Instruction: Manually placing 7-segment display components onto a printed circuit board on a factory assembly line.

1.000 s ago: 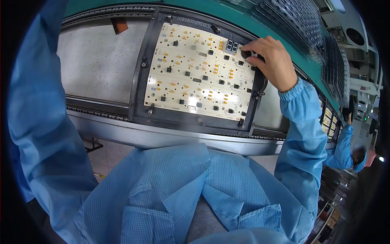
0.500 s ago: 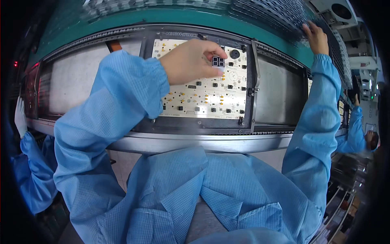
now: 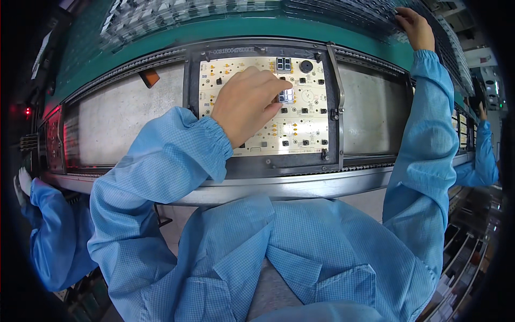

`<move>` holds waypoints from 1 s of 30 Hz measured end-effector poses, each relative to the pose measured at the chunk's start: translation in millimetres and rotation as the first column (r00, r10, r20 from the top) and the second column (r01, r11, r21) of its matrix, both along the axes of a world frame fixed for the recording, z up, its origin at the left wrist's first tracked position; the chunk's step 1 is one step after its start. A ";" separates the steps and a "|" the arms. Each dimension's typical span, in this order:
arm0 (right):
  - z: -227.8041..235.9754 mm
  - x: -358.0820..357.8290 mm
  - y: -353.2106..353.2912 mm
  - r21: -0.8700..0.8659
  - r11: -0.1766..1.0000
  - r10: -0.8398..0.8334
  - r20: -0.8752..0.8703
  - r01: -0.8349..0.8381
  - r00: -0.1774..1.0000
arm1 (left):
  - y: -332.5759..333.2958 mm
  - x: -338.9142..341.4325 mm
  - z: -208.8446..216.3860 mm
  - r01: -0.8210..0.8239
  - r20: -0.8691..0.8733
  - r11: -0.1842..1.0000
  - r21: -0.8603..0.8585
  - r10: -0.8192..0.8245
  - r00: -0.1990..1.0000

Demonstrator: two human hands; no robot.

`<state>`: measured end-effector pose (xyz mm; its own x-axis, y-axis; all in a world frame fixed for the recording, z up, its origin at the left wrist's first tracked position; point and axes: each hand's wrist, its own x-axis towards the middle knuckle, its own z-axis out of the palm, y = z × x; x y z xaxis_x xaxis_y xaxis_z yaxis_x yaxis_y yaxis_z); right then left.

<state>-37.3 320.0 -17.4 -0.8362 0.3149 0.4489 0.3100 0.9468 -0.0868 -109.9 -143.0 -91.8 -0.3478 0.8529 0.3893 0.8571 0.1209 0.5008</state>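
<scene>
My left hand (image 3: 251,102) is over a pale circuit board (image 3: 314,129) lying in a dark frame (image 3: 257,167). Its thumb and fingers close about a two-digit segment display (image 3: 286,95), low against the board's middle; the fingers partly cover it. Just beyond, a second two-digit display (image 3: 284,64) sits on the board beside a round black buzzer (image 3: 306,66). Far to the right, my right hand (image 3: 417,31) reaches to dark plastic trays (image 3: 370,19), fingers bent together at their edge. What lies at its fingertips is too small to make out.
The frame rests between conveyor rails (image 3: 370,170), with metal plates (image 3: 370,118) on both sides. An orange-brown piece (image 3: 149,78) lies on the left plate. Clear trays of parts (image 3: 182,21) stand on the green surface (image 3: 134,67) beyond. A co-worker's gloved hand (image 3: 24,181) is at far left; another person's sleeve (image 3: 484,150) at far right.
My left hand has moved slightly toward me with the display, uncovering the other display near the board's far edge. My right hand has moved farther away along the trays, its fingers drawn together.
</scene>
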 end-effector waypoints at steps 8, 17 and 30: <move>23.9 10.9 -66.4 0.009 1.000 -0.006 -0.273 0.009 0.962 | 11.8 -9.4 11.0 0.066 -0.004 0.994 -0.091 -0.067 0.998; 16.6 24.9 -190.2 -0.578 0.710 0.370 -0.179 -0.401 0.912 | 45.2 -47.4 23.7 0.277 0.539 0.804 -0.527 0.064 0.840; -34.5 68.0 -232.4 -0.788 0.578 0.447 0.088 -0.213 0.890 | -156.4 -297.5 38.3 -0.616 -0.471 0.787 0.035 0.556 0.685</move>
